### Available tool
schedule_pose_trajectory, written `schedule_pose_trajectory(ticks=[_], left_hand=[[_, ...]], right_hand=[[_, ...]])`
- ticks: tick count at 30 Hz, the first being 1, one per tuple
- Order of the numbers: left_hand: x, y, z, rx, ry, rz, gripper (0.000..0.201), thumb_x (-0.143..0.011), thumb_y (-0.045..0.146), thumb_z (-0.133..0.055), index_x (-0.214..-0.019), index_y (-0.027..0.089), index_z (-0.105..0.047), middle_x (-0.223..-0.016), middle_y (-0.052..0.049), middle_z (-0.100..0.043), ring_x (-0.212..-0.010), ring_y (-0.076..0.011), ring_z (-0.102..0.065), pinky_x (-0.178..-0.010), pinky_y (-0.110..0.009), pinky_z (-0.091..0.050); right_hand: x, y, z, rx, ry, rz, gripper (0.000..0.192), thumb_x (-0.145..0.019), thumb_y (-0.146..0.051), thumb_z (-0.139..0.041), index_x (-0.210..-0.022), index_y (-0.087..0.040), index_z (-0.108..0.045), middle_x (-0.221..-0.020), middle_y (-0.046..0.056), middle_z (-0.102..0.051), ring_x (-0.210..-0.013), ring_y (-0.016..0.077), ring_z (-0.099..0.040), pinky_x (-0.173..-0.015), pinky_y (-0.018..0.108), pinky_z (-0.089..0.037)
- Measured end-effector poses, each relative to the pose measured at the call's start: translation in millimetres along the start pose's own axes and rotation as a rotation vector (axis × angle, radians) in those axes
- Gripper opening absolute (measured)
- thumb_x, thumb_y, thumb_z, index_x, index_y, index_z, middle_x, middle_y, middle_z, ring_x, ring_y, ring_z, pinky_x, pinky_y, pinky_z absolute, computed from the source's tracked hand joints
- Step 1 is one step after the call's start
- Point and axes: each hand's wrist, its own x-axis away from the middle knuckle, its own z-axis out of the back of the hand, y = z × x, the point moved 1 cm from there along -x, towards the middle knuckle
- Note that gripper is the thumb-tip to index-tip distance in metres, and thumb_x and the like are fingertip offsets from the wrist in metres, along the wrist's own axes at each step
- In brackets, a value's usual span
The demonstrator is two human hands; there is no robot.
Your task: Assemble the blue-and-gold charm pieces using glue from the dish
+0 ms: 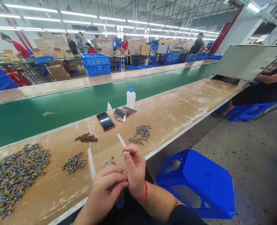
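Near the table edge, my right hand (136, 170) pinches a small multicoloured part (125, 152) between thumb and forefinger. My left hand (106, 189) is closed, its fingertips meeting the lower fingers of my right hand; whatever they grip is too small or hidden to name. Just beyond lie a small round container (107, 163) and a few brown discs. A small pile of blue-and-yellow parts (141, 133) sits ahead on the right, another such pile (74, 163) on the left. Between them, farther back, is a heap of brown discs (86, 137).
A large heap of similar parts (16, 178) covers the table's left. A phone (105, 121), a white bottle with blue cap (131, 98) and a small dropper bottle (109, 108) stand near the green conveyor belt (82, 104). A blue stool (206, 178) is at right; people work beyond.
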Motion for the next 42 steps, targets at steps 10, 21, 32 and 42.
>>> schedule_pose_trajectory(ticks=[10, 21, 32, 42], left_hand=[[9, -10, -13.1, 0.111, -0.018, 0.133, 0.012, -0.090, 0.015, -0.071, -0.084, 0.023, -0.079, -0.080, -0.005, -0.076, -0.072, -0.0163, -0.070, -0.066, -0.025, -0.054], [-3, -14, -35.2, 1.220, 0.439, 0.769, 0.045, -0.064, 0.043, -0.096, -0.062, 0.015, -0.060, -0.063, 0.005, -0.046, -0.051, -0.0033, -0.026, -0.044, -0.016, -0.020], [-5, 2, 7.6, 1.049, 0.624, 0.635, 0.044, -0.070, 0.044, -0.094, -0.066, 0.017, -0.060, -0.065, 0.004, -0.051, -0.049, -0.0039, -0.033, -0.040, -0.014, -0.028], [8, 2, 33.8, 0.937, 0.765, 0.680, 0.036, -0.091, 0.034, -0.079, -0.067, 0.017, -0.058, -0.068, 0.004, -0.048, -0.051, -0.0040, -0.038, -0.045, -0.013, -0.033]], right_hand=[[0, 13, 12, 0.020, -0.038, -0.127, 0.020, -0.094, -0.045, -0.073, -0.099, -0.025, -0.076, -0.085, 0.000, -0.068, -0.074, 0.0148, -0.059, -0.069, 0.029, -0.049], [-13, -5, 14, 0.014, -0.069, -0.167, 0.019, -0.091, -0.043, -0.077, -0.098, -0.026, -0.075, -0.093, 0.001, -0.071, -0.084, 0.0158, -0.065, -0.078, 0.031, -0.052], [-54, -16, 28, 0.041, 0.004, 0.007, 0.015, -0.090, -0.038, -0.078, -0.094, -0.024, -0.074, -0.085, -0.002, -0.063, -0.073, 0.0113, -0.059, -0.075, 0.030, -0.051], [-53, -23, 40, 0.190, -0.087, 0.102, 0.025, -0.095, -0.050, -0.073, -0.099, -0.026, -0.073, -0.089, 0.000, -0.060, -0.073, 0.0127, -0.060, -0.074, 0.035, -0.057]])
